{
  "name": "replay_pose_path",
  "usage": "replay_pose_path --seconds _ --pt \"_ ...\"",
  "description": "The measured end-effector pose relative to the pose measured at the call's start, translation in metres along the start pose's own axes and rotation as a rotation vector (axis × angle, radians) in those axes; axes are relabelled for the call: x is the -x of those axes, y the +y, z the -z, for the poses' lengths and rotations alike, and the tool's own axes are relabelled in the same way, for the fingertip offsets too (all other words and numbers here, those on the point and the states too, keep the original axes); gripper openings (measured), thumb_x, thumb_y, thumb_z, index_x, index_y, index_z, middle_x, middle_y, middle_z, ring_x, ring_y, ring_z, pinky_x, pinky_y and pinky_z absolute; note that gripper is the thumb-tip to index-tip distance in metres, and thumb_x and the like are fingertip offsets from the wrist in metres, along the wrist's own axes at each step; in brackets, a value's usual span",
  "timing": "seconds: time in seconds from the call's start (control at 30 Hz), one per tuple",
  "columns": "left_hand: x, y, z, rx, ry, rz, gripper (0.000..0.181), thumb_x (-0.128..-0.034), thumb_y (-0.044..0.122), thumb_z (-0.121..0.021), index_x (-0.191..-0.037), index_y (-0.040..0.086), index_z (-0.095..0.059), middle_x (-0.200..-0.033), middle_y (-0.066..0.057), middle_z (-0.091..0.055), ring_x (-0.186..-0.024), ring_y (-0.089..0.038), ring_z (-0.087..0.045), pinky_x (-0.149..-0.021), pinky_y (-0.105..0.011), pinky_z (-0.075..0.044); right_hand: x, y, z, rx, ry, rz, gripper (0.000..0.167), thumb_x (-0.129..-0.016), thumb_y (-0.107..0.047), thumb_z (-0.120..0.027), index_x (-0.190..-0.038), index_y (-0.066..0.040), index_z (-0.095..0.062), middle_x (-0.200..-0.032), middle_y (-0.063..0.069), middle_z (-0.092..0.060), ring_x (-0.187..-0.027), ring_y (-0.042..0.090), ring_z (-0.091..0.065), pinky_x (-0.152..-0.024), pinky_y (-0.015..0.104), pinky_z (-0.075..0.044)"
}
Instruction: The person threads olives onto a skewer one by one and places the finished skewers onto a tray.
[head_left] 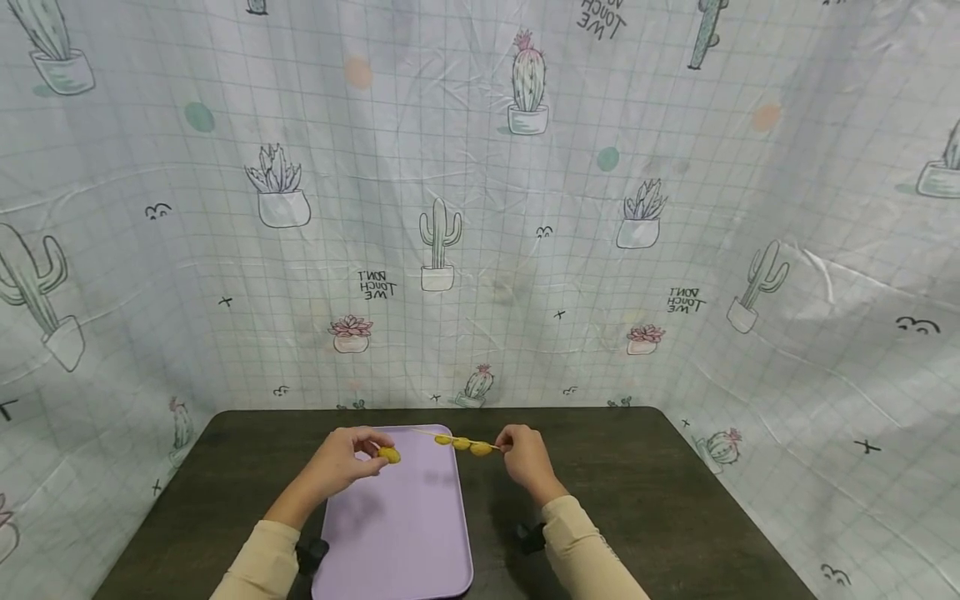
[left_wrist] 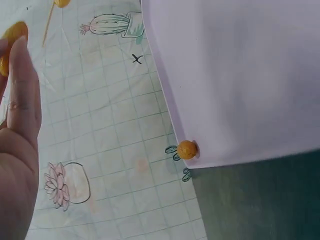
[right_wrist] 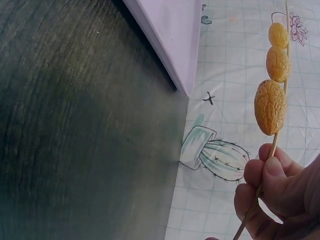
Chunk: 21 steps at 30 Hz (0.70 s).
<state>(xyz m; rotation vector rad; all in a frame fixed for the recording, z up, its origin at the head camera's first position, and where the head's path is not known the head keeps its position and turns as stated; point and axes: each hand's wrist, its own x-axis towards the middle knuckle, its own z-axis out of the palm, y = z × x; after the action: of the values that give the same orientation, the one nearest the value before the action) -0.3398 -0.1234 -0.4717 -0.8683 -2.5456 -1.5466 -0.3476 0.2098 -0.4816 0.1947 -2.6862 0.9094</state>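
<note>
Left hand (head_left: 341, 457) pinched a yellow fruit (head_left: 390, 455), right hand (head_left: 527, 458) a skewer (right_wrist: 274, 143) bearing three wrinkled fruits (right_wrist: 278, 64), near the tray's (head_left: 405, 525) far edge; a crooked push could have pricked the left hand.

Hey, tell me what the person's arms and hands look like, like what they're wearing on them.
Both arms wear long, plain cream sleeves: left sleeve, right sleeve. The left hand and right hand are bare, without gloves. A small black device shows by each forearm, left and right; its details are too dark to make out.
</note>
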Motion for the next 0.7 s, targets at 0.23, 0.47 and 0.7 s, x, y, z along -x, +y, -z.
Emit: replay_pose_path --seconds 0.23,0.47,0.7 --pt "-0.014 -0.008 0.0 -0.026 0.113 0.062 0.021 -0.0869 0.004 -0.078 -0.107 0.006 -0.075 -0.099 -0.003 -0.073 -0.087 -0.015 -0.065 -0.073 -0.027 -0.054 -0.002 -0.001 0.006 0.001 0.005 0.003 0.027 -0.081 0.02 -0.06 -0.08 -0.005 -0.071 -0.077 0.002 -0.066 -0.073 0.017 -0.059 -0.067 0.039 -0.054" --pt "-0.024 -0.011 -0.003 0.014 0.151 0.137 0.021 -0.0884 0.004 -0.077 -0.108 0.01 -0.075 -0.1 -0.002 -0.071 -0.09 -0.018 -0.063 -0.073 -0.03 -0.054 -0.004 0.0 0.009 -0.002 0.004 0.006 0.029 -0.081 0.02 -0.059 -0.079 -0.007 -0.071 -0.079 0.007 -0.068 -0.071 0.016 -0.058 -0.067 0.039 -0.054" --pt "-0.026 -0.013 -0.008 0.083 0.172 0.112 0.021 -0.0869 0.0 -0.078 -0.106 0.007 -0.073 -0.102 -0.006 -0.071 -0.091 -0.02 -0.066 -0.073 -0.027 -0.056 -0.005 -0.002 0.008 -0.009 0.001 0.014 0.028 -0.081 0.02 -0.06 -0.077 -0.006 -0.07 -0.079 0.009 -0.069 -0.07 0.015 -0.056 -0.066 0.036 -0.052"
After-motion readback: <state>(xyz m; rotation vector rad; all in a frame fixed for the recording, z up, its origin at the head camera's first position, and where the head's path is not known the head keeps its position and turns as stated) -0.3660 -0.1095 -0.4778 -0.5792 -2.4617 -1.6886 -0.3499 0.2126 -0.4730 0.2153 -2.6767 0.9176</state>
